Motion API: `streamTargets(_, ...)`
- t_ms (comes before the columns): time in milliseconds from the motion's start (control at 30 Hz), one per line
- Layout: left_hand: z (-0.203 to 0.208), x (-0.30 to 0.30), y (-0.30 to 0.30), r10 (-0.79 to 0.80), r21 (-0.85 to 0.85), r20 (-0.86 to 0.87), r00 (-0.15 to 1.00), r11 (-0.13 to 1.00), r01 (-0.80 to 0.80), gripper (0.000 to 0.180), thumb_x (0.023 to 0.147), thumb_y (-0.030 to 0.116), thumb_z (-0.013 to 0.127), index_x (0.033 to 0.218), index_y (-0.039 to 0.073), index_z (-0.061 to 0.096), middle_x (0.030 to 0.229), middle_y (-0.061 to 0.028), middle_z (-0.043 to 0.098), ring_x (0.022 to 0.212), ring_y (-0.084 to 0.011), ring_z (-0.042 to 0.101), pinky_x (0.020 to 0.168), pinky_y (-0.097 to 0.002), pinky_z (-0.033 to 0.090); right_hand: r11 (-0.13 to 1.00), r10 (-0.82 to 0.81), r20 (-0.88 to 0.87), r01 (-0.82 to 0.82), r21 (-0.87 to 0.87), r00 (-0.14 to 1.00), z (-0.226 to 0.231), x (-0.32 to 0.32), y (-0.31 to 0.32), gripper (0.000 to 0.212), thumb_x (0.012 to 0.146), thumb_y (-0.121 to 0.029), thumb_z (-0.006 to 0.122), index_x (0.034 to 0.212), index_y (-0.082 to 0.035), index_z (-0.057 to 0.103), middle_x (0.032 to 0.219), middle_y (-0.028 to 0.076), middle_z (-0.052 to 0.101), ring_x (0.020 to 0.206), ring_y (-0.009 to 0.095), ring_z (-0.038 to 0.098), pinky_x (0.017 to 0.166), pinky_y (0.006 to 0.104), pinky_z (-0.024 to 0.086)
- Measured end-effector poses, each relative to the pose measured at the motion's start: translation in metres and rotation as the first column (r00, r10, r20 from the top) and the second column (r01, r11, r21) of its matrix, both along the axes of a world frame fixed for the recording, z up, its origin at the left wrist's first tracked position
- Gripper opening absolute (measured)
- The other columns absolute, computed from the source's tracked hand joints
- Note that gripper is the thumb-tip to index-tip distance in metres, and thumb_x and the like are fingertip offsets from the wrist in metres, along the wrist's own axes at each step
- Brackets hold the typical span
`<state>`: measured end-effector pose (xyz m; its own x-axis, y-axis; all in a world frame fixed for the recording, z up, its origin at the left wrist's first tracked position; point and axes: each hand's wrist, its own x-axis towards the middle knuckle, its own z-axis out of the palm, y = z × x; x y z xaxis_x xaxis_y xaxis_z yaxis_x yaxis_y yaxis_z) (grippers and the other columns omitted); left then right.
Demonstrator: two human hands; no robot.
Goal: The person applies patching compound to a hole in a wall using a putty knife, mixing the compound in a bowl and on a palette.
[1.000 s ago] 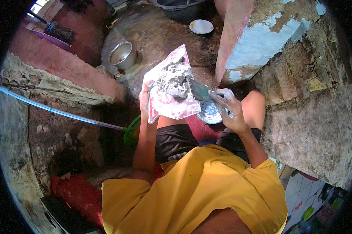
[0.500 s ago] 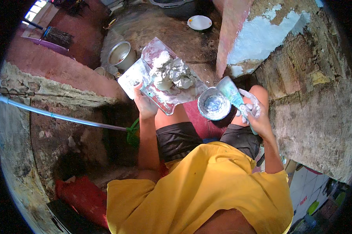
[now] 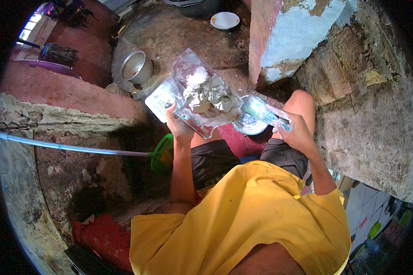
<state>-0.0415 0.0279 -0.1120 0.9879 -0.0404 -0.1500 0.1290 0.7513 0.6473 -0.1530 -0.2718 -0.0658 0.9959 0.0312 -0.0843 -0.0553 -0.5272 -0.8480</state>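
My left hand (image 3: 180, 127) grips a flat, smeared board (image 3: 159, 101) by its near edge, thumb on top. A lumpy heap of whitish putty (image 3: 208, 95) lies on the board. In my right hand (image 3: 294, 131), whose fingers are coated white, is a putty knife (image 3: 260, 111) with a wide, smeared blade. The blade points left and lies by the board's right edge; whether it touches cannot be made out. Below the blade, between my knees, a round bowl (image 3: 248, 128) has white paste on its inside, partly covered by the knife and board.
A metal pot (image 3: 139, 68) and a white plate (image 3: 224, 20) stand on the floor ahead, near a dark basin (image 3: 192, 8). A peeling wall (image 3: 302, 43) rises at right. On the left are a low wall (image 3: 73, 94), a pale pole (image 3: 78, 147) and a green net (image 3: 161, 155).
My right hand has turned the putty knife from pointing up to pointing left, bringing its blade over the bowl to the board's edge. The left hand still holds the board.
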Motion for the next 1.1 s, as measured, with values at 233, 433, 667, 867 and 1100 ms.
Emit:
streamTargets(233,0.002,-0.003,-0.003,0.000,0.048,-0.072,0.997,0.999,0.004,0.042,0.080,0.033,0.044,0.109,0.002,0.049,0.098,-0.0102,0.058,0.088,-0.0265,0.056,0.077,-0.0393,0.045,0.999,0.039,-0.002,-0.039,0.027,0.999,0.031,0.007,0.017,0.043,0.078,-0.001,0.053,0.120,-0.009,0.052,0.102,0.022,0.060,0.092,0.029,0.061,0.078,0.0313,0.045)
streamTargets(433,0.001,-0.001,0.001,-0.131,-0.041,-0.046,0.990,0.991,0.130,0.039,0.081,0.026,0.046,0.110,0.000,0.049,0.099,-0.0103,0.059,0.090,-0.0251,0.057,0.081,-0.0373,0.044,0.992,0.015,0.030,-0.019,0.128,0.999,0.024,0.008,0.020,0.043,0.077,0.000,0.053,0.119,-0.006,0.052,0.106,0.020,0.059,0.100,0.027,0.058,0.085,0.0315,0.043)
streamTargets(667,-0.005,0.001,-0.008,0.003,0.020,-0.101,0.995,1.000,-0.001,0.029,0.083,0.021,0.048,0.104,0.001,0.049,0.091,-0.0087,0.058,0.081,-0.0223,0.058,0.073,-0.0345,0.047,0.993,-0.063,0.138,0.047,0.113,0.988,0.012,0.012,0.023,0.037,0.076,-0.003,0.056,0.112,-0.003,0.055,0.103,0.019,0.060,0.096,0.030,0.059,0.084,0.0332,0.045)
streamTargets(867,-0.031,0.014,0.000,0.099,-0.008,-0.115,0.988,0.995,-0.101,0.022,0.085,0.010,0.047,0.104,-0.002,0.047,0.093,-0.0100,0.056,0.082,-0.0208,0.058,0.073,-0.0336,0.049,0.989,-0.025,0.385,0.080,-0.126,0.923,0.018,0.014,0.025,0.035,0.074,-0.001,0.057,0.109,-0.001,0.057,0.093,0.016,0.063,0.082,0.025,0.062,0.072,0.0304,0.048)
streamTargets(1100,-0.020,0.016,-0.006,0.094,0.111,-0.095,0.991,0.990,-0.083,0.021,0.085,0.010,0.050,0.102,-0.002,0.048,0.093,-0.0087,0.054,0.082,-0.0188,0.057,0.071,-0.0329,0.049,0.915,0.122,0.385,0.047,-0.401,0.915,0.029,0.011,0.012,0.035,0.072,-0.009,0.059,0.107,-0.009,0.059,0.094,0.013,0.061,0.085,0.030,0.059,0.072,0.0385,0.048)
